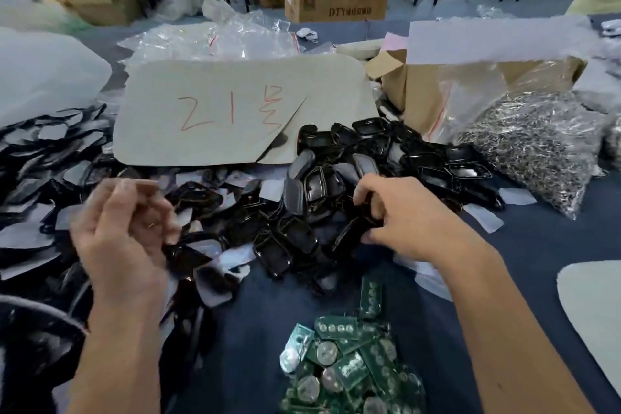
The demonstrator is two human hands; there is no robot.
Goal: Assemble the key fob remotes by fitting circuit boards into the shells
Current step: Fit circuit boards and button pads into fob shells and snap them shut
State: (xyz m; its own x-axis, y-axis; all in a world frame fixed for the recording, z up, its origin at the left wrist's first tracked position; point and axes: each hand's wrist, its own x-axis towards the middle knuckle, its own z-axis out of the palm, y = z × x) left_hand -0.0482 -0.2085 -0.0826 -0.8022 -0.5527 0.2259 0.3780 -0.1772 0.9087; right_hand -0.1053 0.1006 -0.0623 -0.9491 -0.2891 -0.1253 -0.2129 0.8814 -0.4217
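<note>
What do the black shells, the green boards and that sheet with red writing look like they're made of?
Black shells: likely moulded plastic with a glossy finish, since light glints on their curved rims. Green boards: apparently rigid circuit-board laminate under green coating, carrying round silvery metal discs. Sheet with red writing: looks like matte grey card, flat, with a cut flap. Right hand grips a shell.

A heap of black shells point(336, 198) fills the middle of the dark table point(524, 245), blocking the way to the cardboard sheet point(208, 111) behind it. Green circuit boards point(349, 363) pile up at the near edge. Bare cloth lies between the two piles and right of the boards. A bag of metal parts point(531, 151) and a box point(413, 91) close off the far right; more shells point(43, 158) crowd the left.
</note>
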